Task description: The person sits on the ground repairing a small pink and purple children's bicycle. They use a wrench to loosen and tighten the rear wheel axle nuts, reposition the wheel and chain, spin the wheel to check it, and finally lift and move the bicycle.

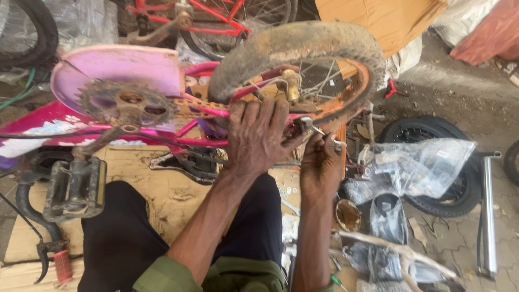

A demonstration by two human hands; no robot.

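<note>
I am bracing my left hand [254,138] fingers around the stiff, heavy pink bike frame [208,111] while my right hand [320,162] is pinching a thin metal tool [319,130] by the muddy rear wheel [303,51].

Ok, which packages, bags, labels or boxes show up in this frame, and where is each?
Clear plastic bag: right of the hands, crumpled, lying on a black tyre, with a small white label.
Cardboard box: top centre-right, behind the muddy wheel, plain brown.
Flat cardboard sheet: on the ground under the pink bicycle, tan and dirty.
</note>
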